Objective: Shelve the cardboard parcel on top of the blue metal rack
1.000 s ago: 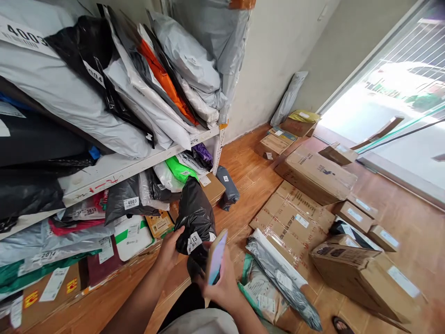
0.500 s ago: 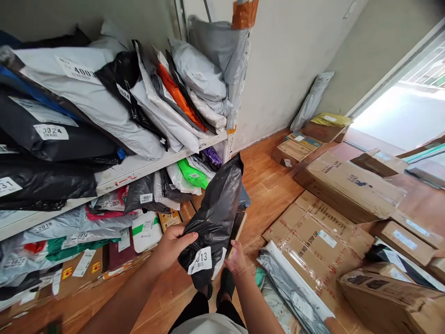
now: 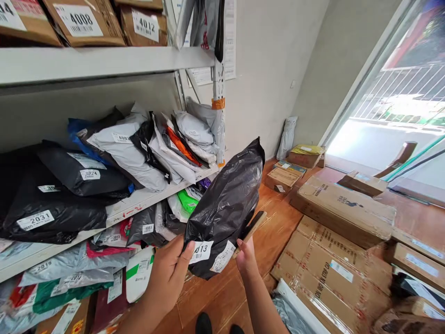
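Left hand, black parcel (labelled), right hand

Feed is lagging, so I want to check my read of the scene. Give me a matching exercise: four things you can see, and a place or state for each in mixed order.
Things:
1. black parcel bag
2. phone
3. box labelled 4008
4. bright green parcel

Places or states:
A. on the top shelf
B. under the middle shelf, among other bags
C. held up by both hands, left hand at its labelled bottom end
D. in the right hand, pressed against the bag's side

Pairs: 1-C, 2-D, 3-A, 4-B
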### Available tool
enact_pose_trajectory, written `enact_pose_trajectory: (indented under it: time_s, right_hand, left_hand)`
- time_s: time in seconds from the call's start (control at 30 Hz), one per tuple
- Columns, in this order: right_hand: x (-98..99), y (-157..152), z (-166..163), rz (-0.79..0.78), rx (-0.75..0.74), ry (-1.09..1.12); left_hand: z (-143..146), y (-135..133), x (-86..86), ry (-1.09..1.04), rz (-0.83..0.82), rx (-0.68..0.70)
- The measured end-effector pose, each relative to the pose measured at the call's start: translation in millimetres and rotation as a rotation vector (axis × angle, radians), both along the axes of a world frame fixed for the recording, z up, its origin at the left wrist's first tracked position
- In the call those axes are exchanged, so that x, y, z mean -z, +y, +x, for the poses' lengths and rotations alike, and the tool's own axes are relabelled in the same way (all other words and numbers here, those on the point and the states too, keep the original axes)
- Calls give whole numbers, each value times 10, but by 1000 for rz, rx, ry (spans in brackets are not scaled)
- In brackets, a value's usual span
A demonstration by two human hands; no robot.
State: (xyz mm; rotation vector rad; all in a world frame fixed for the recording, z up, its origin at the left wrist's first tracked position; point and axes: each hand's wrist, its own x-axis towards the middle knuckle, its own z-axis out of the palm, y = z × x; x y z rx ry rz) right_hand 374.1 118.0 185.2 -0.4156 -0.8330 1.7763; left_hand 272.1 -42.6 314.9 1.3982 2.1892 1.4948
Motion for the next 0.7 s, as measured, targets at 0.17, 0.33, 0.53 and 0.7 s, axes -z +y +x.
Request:
enact_pose_trajectory:
  time_s: [0.17,0.33,0.53,0.7]
  right_hand:
    - [184,-106,-87,-73,46,55]
    - [309,-233,-121,-106,-44,87]
    - [220,-202,-78,-43,-31,46]
    - [156,-144,-48,-18,38,-38]
  left_hand:
    - [23,149,105,-307,113,4]
    - [68,267,219,-915,207,-92]
    - [-36,126,133,-561,74,180]
    - [-19,12,63,-450,103,212]
